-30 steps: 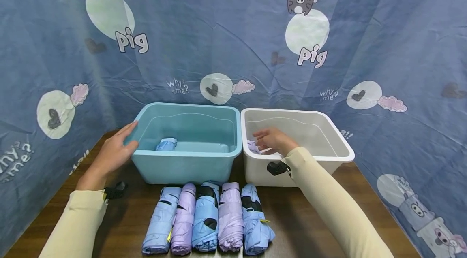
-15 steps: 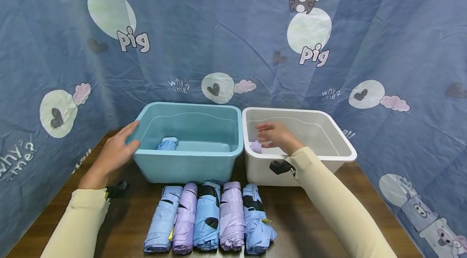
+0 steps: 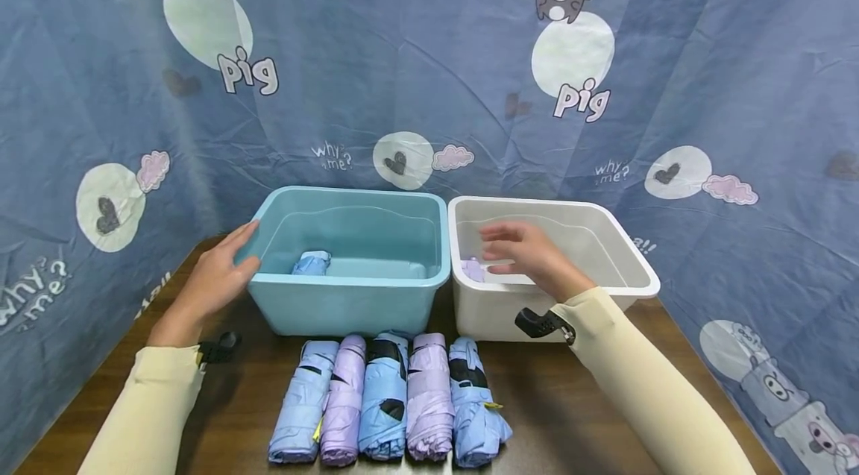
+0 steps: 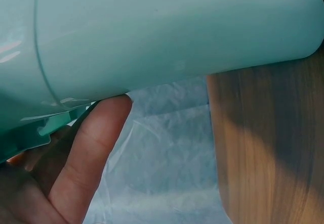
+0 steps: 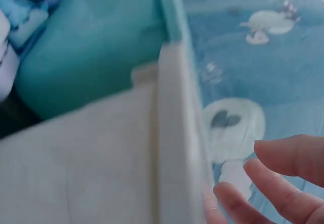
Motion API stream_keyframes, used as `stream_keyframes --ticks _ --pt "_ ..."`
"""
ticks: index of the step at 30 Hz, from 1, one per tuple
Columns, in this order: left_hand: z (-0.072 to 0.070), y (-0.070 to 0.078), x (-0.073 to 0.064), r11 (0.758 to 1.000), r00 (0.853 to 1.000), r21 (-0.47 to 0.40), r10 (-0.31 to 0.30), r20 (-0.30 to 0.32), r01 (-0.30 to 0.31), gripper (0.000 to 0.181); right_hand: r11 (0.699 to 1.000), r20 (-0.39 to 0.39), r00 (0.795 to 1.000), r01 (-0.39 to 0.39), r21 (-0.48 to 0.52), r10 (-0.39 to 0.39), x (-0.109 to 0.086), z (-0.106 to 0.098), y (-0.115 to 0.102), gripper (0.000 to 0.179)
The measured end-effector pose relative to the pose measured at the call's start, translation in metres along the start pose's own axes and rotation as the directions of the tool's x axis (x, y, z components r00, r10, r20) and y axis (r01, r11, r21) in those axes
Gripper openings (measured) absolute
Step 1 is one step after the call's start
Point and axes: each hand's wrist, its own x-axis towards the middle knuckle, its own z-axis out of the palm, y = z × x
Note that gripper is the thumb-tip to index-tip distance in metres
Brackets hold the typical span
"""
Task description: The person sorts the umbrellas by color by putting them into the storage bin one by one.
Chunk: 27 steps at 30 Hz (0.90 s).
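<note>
My left hand (image 3: pixel 213 277) rests at the left end of the teal bin (image 3: pixel 345 307), fingers fairly straight along its rim. In the left wrist view the thumb (image 4: pixel 96 148) touches the bin's outer wall. Over the white bin (image 3: pixel 624 290) hovers my right hand (image 3: pixel 526 255), fingers spread and holding nothing. Below its fingertips, a lilac rolled bundle (image 3: pixel 473 270) lies inside the white bin, partly hidden by the front wall. The teal bin holds a light blue bundle (image 3: pixel 312 263), likewise partly hidden.
Several rolled bundles like folded umbrellas, light blue (image 3: pixel 383 404) and lilac (image 3: pixel 430 404), lie side by side on the wooden table (image 3: pixel 550 400) before the bins. The bins stand against each other. Behind them hangs a blue printed cloth (image 3: pixel 429 72).
My right hand has risen slightly and shifted right, away from the lilac bundle, which shows more fully. My left hand stays at the teal bin. The head view has shifted a little.
</note>
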Motion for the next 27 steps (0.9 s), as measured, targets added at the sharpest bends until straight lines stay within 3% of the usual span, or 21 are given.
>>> stream_keyframes --ticks 7,16,27 --pt "-0.001 0.002 0.001 1.0 1.0 0.0 -0.021 0.004 0.021 0.064 0.995 0.078 0.993 0.079 0.054 -0.083 -0.031 0.002 -0.008 0.041" --pt "-0.001 0.001 0.001 0.999 1.0 -0.008 -0.031 0.004 0.031 0.065 0.992 0.124 0.986 0.105 0.069 -0.113 -0.062 0.019 -0.004 0.044" --pt "0.0 -0.001 -0.002 1.0 1.0 -0.003 -0.014 0.002 0.014 0.065 0.992 0.155 0.981 0.121 -0.02 -0.116 -0.09 0.034 0.037 0.041"
